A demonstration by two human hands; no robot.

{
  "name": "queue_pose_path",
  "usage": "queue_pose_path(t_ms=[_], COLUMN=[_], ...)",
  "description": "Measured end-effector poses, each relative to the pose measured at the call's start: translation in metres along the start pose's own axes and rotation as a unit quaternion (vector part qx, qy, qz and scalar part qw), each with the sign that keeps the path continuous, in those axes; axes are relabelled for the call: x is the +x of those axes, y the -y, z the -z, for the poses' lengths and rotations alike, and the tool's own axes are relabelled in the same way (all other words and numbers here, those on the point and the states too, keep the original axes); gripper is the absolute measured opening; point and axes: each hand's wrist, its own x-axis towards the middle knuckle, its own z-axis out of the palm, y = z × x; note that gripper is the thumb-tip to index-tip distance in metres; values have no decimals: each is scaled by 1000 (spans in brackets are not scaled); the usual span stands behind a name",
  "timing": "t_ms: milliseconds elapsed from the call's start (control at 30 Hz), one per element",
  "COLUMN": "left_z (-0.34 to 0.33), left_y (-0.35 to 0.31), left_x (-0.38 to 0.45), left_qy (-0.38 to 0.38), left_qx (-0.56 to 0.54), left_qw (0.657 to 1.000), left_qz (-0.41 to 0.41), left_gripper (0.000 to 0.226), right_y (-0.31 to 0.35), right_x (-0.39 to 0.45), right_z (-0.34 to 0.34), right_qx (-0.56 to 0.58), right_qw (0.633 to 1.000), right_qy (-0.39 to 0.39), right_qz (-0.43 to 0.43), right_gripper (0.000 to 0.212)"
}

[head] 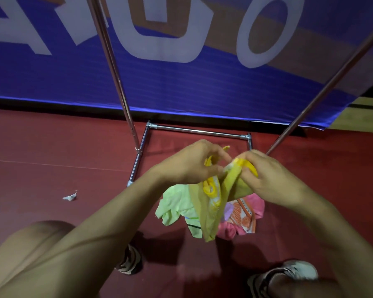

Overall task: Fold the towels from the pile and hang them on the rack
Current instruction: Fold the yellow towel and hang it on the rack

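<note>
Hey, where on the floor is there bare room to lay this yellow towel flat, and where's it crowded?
Bare red floor lies left of the rack's base bars, broken only by a small paper scrap. It is crowded under both hands: the left hand and right hand hold the yellow towel over the pile, and shoes stand nearer.
</note>
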Motion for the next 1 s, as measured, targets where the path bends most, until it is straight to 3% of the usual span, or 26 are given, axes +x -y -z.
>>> queue_pose_path(t_ms=[133,200,233,333,367,467,600,700,800,900,1000], left_z=[5,3,0,-8,-9,-11,-4,-3,-8,-12,-12], left_y=[2,4,6,6,5,7,13,16,18,21,20], left_x=[2,5,6,6,5,6,6,5,5,8,11], left_qy=[-67,-103,-117,-138,-137,-127,-122,-113,-111,-110,-106], left_qx=[-220,-247,-244,-211,-206,-202,-123,-101,-116,-211,-288], left_qw=[969,955,953,954,954,956,967,967,961,939,916], left_qz=[94,129,139,161,167,171,185,207,226,247,259], left_gripper=[28,32,35,49,54,60,43,43,60,70,65], right_y=[3,8,12,31,36,41,34,36,41,42,38], right_x=[-1,-2,-3,-9,-11,-9,-4,-7,-11,-13,-12], right_z=[4,4,3,-5,-10,-20,-20,-19,-23,-25,-27], right_qx=[29,64,68,26,19,26,17,21,10,25,51], right_qw=[996,994,994,997,998,999,993,993,991,989,988], right_qy=[12,2,7,46,46,-30,-107,-82,-72,-75,-65], right_qz=[-77,-84,-82,-57,-47,-13,44,77,115,129,128], right_gripper=[17,8,18,76,81,56,17,21,24,14,17])
